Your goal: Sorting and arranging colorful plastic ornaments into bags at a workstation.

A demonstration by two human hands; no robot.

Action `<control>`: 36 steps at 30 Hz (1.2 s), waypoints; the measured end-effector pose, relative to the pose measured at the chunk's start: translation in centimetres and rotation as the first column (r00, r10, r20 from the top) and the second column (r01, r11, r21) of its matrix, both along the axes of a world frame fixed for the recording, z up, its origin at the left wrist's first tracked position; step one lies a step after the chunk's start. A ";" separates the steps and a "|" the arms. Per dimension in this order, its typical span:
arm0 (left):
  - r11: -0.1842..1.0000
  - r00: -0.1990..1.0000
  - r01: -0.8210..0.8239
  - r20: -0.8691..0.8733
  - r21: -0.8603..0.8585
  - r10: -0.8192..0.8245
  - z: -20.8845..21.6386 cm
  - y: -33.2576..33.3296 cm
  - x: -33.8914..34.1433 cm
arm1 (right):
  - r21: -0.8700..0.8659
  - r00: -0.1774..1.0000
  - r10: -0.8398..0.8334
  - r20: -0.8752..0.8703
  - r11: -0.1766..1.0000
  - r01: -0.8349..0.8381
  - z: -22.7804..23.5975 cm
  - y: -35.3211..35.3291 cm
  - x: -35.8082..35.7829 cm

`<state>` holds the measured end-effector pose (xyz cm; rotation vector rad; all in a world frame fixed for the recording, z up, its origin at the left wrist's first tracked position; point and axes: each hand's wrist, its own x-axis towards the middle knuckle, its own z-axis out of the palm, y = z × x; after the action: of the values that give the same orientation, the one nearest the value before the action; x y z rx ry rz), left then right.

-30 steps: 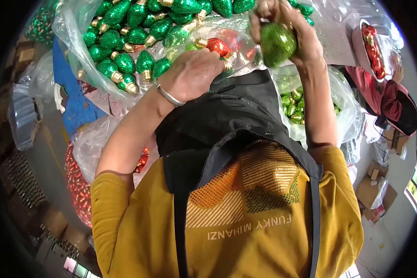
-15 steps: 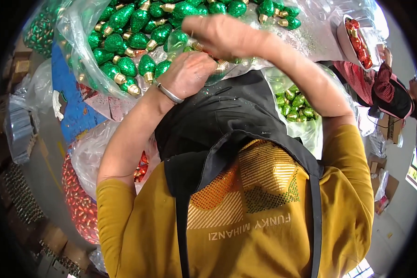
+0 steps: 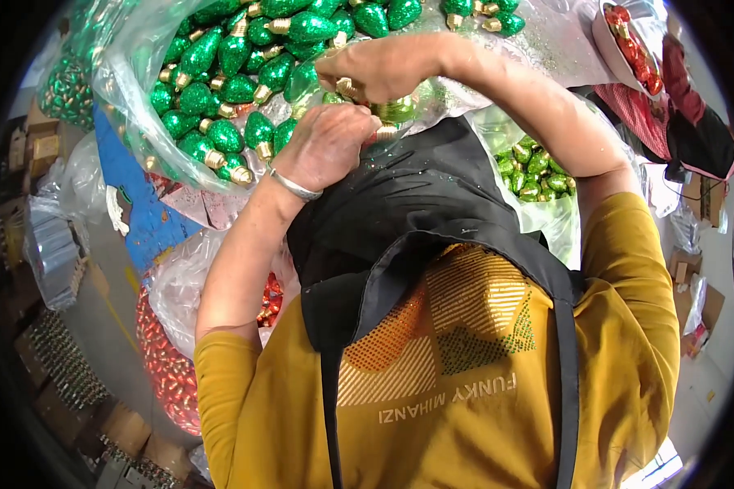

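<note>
A: Far left?

B: Bag of red bulb ornaments [image 3: 167, 371] down by the floor, blue sheet [image 3: 143, 204] above it. Next, the big clear plastic bag [image 3: 130, 77] of green glitter bulb ornaments [image 3: 220, 90] with gold caps, spilling open on the counter.

A: Your left hand [image 3: 326, 145]?

B: Metal bangle [image 3: 294, 186] on the wrist. Fingers curled, closed at the tips on the gold cap end [image 3: 386, 130] of one green glitter bulb [image 3: 395, 110]. Can't see the fingertips well, they're tucked under.

A: And that bulb sits where?

B: Between both my hands, top centre, just above the black apron [image 3: 400, 204], right at the edge of the big pile.

A: Right hand [image 3: 387, 67]?

B: Reaches across from the right, fingers bent down over the same bulb, pinching it from above. A gold cap [image 3: 347, 85] shows at the thumb side. Both hands touching each other there.

A: Further right?

B: Second clear bag with smaller green ornaments [image 3: 534, 171] under my right forearm. Bowl of red pieces [image 3: 632, 53] at top right.
</note>
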<state>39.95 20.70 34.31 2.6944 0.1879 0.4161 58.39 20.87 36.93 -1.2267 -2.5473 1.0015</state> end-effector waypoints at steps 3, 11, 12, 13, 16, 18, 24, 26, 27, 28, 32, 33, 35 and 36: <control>1.000 0.998 0.023 0.067 -0.011 -0.022 -0.5 0.6 0.0 | 0.502 0.977 -0.087 0.197 0.864 -0.024 -2.0 -0.8 -0.4; 1.000 0.999 -0.014 0.032 0.020 0.013 -0.1 0.5 0.1 | 0.663 0.926 -0.213 0.311 0.747 -0.051 -0.4 -3.3 -0.8; 1.000 0.999 -0.013 -0.033 0.009 0.013 -0.1 0.6 0.1 | 0.646 0.941 -0.185 0.284 0.762 -0.045 -0.8 -2.6 -0.4; 1.000 0.999 -0.013 -0.030 0.008 0.013 -0.1 0.6 0.1 | 0.626 0.954 -0.158 0.255 0.779 -0.038 -1.1 -2.2 -0.1; 0.999 0.996 0.037 0.083 -0.026 -0.034 0.0 0.8 0.1 | 0.585 0.928 -0.123 0.352 0.803 -0.116 -1.3 -1.5 -0.7; 0.999 0.994 0.033 0.104 -0.010 -0.032 -0.1 0.3 0.2 | 0.514 0.806 -0.099 0.583 0.814 -0.271 -1.3 -1.2 -1.2; 0.992 0.984 0.113 0.143 -0.060 -0.103 -0.3 0.3 1.2 | 0.530 0.930 -0.143 0.338 0.846 -0.062 -1.9 -2.4 0.4; 0.994 0.991 0.099 0.100 -0.048 -0.094 -0.2 0.2 1.5 | 0.557 0.992 -0.104 -0.069 0.821 0.125 0.3 -3.9 1.7; 0.998 0.997 0.066 0.047 -0.021 -0.065 0.0 0.1 1.5 | 0.524 0.941 -0.095 -0.324 0.810 0.262 2.5 -5.5 2.2; 0.999 0.999 0.033 -0.005 0.014 -0.033 0.2 0.2 1.5 | 0.553 0.881 -0.225 -0.417 0.706 0.443 3.4 -7.1 3.8; 0.999 0.990 0.012 -0.144 0.047 -0.005 2.0 0.3 1.5 | 0.326 0.413 -0.908 -0.062 0.373 0.869 -1.3 -16.0 15.5; 0.999 0.988 0.009 -0.156 0.046 -0.002 2.4 0.4 1.7 | 0.218 0.326 -0.943 0.063 0.331 0.918 -5.4 -18.8 18.3; 1.000 0.965 0.016 -0.261 0.011 -0.013 3.2 0.5 2.3 | 0.103 0.418 -0.689 0.593 0.579 0.809 -15.1 -24.9 22.8; 1.000 0.949 0.011 -0.315 -0.002 -0.011 3.5 0.5 2.6 | 0.158 0.365 -0.765 0.531 0.512 0.844 -25.5 -28.7 24.8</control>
<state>42.56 21.17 37.77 2.7458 0.2630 -0.0230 83.23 -7.87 11.46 -2.7443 -1.5992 0.5984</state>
